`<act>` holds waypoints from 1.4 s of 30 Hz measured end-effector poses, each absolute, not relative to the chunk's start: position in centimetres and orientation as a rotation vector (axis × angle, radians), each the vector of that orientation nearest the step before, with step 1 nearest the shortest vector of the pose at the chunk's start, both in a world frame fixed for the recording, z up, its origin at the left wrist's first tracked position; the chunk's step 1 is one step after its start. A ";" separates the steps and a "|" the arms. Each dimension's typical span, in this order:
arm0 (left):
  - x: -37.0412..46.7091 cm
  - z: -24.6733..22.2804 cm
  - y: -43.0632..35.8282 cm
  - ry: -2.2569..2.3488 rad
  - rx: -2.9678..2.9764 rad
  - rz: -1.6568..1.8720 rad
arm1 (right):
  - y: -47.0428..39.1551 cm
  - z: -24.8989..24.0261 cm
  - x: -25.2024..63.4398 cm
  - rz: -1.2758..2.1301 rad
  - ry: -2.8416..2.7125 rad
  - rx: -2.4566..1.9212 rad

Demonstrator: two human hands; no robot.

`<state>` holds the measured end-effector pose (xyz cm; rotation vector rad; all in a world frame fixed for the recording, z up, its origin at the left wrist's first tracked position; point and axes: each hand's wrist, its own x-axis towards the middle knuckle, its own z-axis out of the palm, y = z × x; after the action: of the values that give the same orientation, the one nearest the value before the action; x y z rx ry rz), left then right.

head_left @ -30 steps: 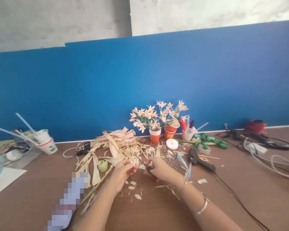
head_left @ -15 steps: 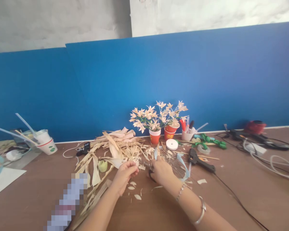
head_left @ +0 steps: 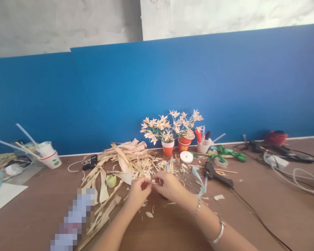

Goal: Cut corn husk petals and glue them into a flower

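Note:
My left hand (head_left: 140, 190) and my right hand (head_left: 167, 184) meet at the fingertips above the brown table. Both are closed in a pinch; whatever lies between the fingers is too small to make out. Directly behind them spreads a heap of dry husk pieces (head_left: 143, 165). Small cut petals (head_left: 149, 214) lie on the table just below my hands. Beyond the heap, pale flowers on green stems (head_left: 162, 125) stand in a red and white paper cup (head_left: 168, 149). A light blue ribbon (head_left: 199, 179) curls to the right of my right hand.
A black glue gun (head_left: 217, 176) with a trailing cord lies at the right, near a white spool (head_left: 186, 157) and green wires (head_left: 227, 151). Long husks (head_left: 103, 188) cover the left side. White cups (head_left: 51, 159) stand farther left, and cables (head_left: 300, 179) lie far right.
My right hand has moved left and now meets my left hand. The dark-handled tool that showed beneath my right hand is now mostly out of sight. My left hand has turned slightly.

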<state>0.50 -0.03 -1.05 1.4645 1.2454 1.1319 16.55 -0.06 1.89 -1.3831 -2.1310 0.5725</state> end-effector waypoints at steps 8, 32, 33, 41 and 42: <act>0.2 -1.0 0.0 1.269 1.538 1.127 | -0.2 1.4 16.2 0.613 -2.042 -1.351; 0.8 -1.0 -0.7 1.533 1.666 1.242 | 0.2 1.2 16.1 0.297 -1.835 -1.636; 0.7 -0.9 -0.7 1.526 1.659 1.236 | 0.4 1.2 16.3 0.386 -1.815 -1.585; 0.8 -1.0 -0.7 1.487 1.873 1.180 | 0.1 0.4 15.4 0.638 -1.897 -1.366; 0.9 -1.1 -0.8 1.512 1.896 1.182 | -0.1 0.3 15.2 0.595 -1.923 -1.378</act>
<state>0.93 -0.77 -1.08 1.8958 1.5116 1.1822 15.24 -0.11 0.32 -1.3781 -1.9232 0.5951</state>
